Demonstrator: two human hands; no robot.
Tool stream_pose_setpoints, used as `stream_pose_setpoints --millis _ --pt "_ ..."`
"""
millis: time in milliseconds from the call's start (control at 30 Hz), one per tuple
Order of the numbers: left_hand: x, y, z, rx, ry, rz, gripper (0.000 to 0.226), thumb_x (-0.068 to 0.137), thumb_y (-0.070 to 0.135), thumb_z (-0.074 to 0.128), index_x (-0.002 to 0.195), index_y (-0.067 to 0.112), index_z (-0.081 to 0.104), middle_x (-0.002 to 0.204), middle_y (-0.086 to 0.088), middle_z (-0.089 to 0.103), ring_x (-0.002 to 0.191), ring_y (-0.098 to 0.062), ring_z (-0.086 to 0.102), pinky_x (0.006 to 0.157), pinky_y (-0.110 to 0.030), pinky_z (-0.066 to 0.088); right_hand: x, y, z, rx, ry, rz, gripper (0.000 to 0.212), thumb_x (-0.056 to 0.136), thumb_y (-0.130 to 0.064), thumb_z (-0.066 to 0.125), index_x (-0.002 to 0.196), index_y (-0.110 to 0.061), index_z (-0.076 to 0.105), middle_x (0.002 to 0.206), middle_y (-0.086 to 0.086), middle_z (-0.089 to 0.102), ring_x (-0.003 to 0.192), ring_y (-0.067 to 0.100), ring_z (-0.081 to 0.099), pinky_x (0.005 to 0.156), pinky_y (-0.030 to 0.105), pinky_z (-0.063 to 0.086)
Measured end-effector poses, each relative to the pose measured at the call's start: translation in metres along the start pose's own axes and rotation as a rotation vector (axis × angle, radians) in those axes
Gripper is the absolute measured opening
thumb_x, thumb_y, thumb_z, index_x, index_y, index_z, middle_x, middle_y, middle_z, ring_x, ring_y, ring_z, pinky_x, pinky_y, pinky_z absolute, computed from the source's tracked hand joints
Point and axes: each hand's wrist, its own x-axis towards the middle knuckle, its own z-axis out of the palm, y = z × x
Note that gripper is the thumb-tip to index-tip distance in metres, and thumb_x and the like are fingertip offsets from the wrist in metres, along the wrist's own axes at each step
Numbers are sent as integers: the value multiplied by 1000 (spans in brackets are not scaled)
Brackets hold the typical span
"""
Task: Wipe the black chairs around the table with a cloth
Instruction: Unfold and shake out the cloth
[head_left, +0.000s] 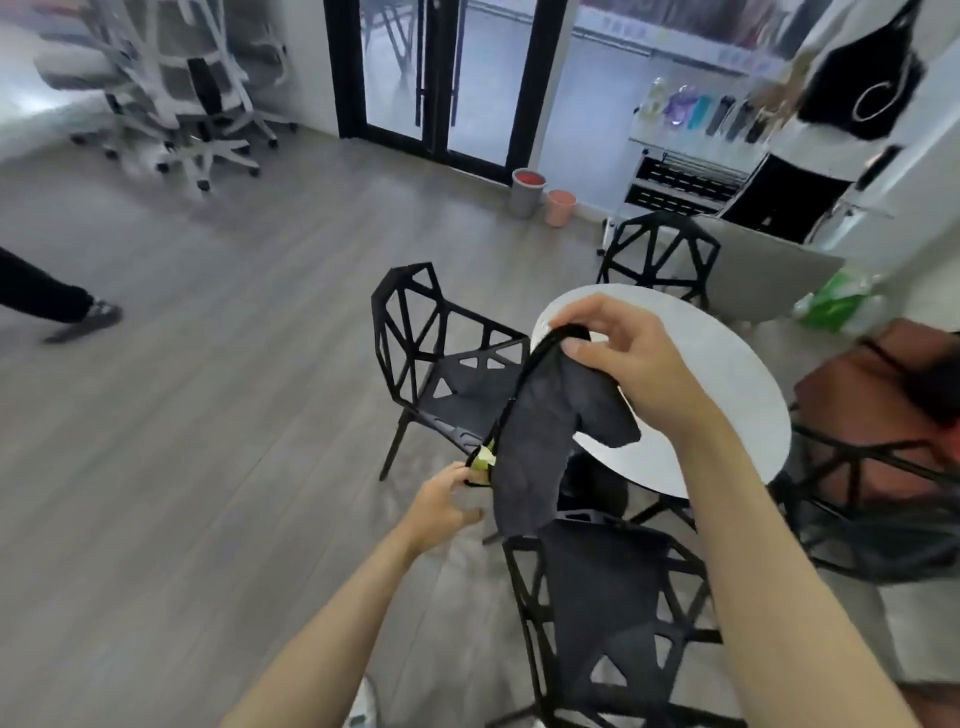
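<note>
Four black chairs ringed a round white tabletop (727, 395) on a grey wood floor (208, 467): a left chair (441, 364), a far chair (660, 254), a right chair (857, 499) and a near chair (613, 623) just below the hands. The right chair held a seated person in an orange top (872, 395), only partly in view. White office chairs (197, 93) stood stacked by the far wall, and two bins (540, 197) sat beside the glass doors (441, 73). At the left edge a walking person's leg (57, 306) showed.

A dark grey cloth (540, 436) hung in the air between the left chair and the near one, over the tabletop's edge. The right hand (618, 348) pinched its top corner between thumb and fingers. The left hand (441, 499) gripped its lower black edge, by a small yellow-green tag (485, 457).
</note>
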Motion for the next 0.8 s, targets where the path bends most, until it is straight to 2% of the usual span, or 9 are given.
stream_pose_setpoints --millis 133,200,300,367,433,533,633,733,800 --pt "25 6 -52 -2 -102 21 44 73 36 93 112 28 72 119 16 67 114 -3 62 94 -18 44 14 -21 12 -18 46 34 22 97 8 59 109 -8 69 108 7 69 106 21 64 84 31 54" --pt "32 12 -68 78 -139 80 34 71 43 92 92 28 70 102 11 70 99 -7 65 90 -31 50 18 -26 16 16 113 47 21 97 6 60 109 -9 68 107 9 69 101 23 64 83 33 54" --pt "30 20 -85 71 -167 111 39 70 43 91 69 19 60 81 0 67 78 -11 64 84 -44 54 19 -23 10 11 274 50 23 97 5 59 112 -10 69 116 15 69 109 31 64 92 45 54" --pt "24 19 -102 26 -164 120 40 73 33 91 66 15 56 72 1 64 69 -9 60 73 -39 53 13 -11 1 -10 402 70 28 97 3 59 117 -13 71 123 17 70 118 38 63 100 50 52" --pt "20 12 -120 -16 -149 143 39 78 26 90 67 11 56 66 3 59 64 -8 54 64 -31 44 5 9 -5 -85 537 106 33 96 1 60 116 -20 75 122 8 73 121 32 63 103 47 51" --pt "24 9 -150 4 -69 177 46 80 19 89 62 11 47 56 10 47 55 -9 39 54 -26 29 -9 45 -6 -166 648 203 36 94 1 62 105 -29 79 115 -5 75 116 19 66 95 38 55" --pt "33 11 -180 144 21 269 51 78 23 90 57 20 44 51 7 40 51 -6 32 51 -23 24 -26 83 -5 -160 694 274 35 93 0 68 97 -32 79 108 -6 75 113 16 67 87 35 56" --pt "48 7 -205 269 88 309 52 77 29 91 56 14 46 50 -2 45 48 -6 34 49 -22 26 -34 116 -5 -110 732 349 24 90 -5 77 100 -27 78 105 -2 75 110 20 69 79 41 62" --pt "59 8 -218 336 93 308 54 77 31 91 55 12 46 48 1 45 46 -7 36 48 -19 27 -32 135 -8 -97 745 407 19 86 -7 81 100 -20 78 102 1 76 104 22 71 75 45 64"
